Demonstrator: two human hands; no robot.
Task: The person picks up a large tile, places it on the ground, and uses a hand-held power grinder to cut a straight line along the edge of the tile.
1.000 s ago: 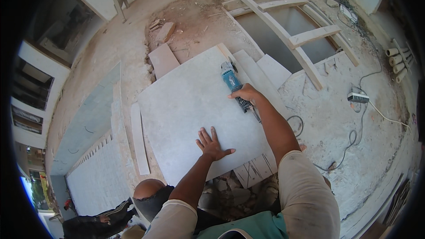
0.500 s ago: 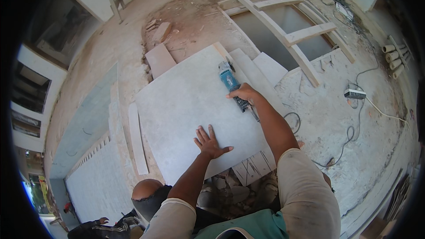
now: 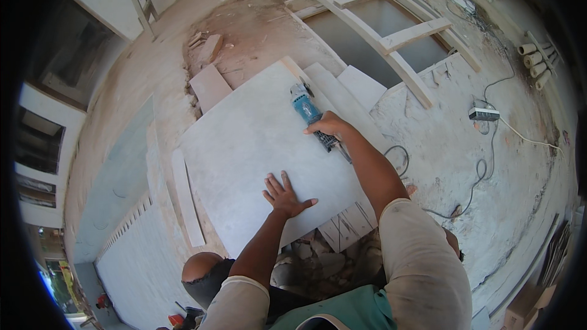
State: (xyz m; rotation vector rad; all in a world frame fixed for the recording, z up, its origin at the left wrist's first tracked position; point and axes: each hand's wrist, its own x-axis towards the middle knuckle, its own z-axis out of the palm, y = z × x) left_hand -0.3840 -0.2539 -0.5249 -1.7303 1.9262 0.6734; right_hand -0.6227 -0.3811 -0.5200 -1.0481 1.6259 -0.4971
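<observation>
In the head view a large pale grey tile [image 3: 244,140] lies flat in front of me. My left hand [image 3: 286,197] presses on it near its close edge, palm down with the fingers spread. My right hand [image 3: 327,126] is wrapped round a teal angle grinder [image 3: 306,109]. The grinder's disc sits at the tile's far right edge, by a narrow wooden strip [image 3: 295,68]; whether it touches the tile I cannot tell. A cord runs back from the grinder past my right forearm.
Wooden beams [image 3: 406,76] cross a floor opening at the far right. A power strip [image 3: 483,113] with looping cables lies right. Rubble [image 3: 330,264] and a scored tile piece [image 3: 347,226] are just before me. A narrow tile strip [image 3: 188,198] lies left; a ladder [image 3: 139,0] stands far left.
The whole view has shifted slightly, so most things sit a little further left. The grinder stays at the tile's right edge in my right hand. A person's hand and sleeve at lower left have left view.
</observation>
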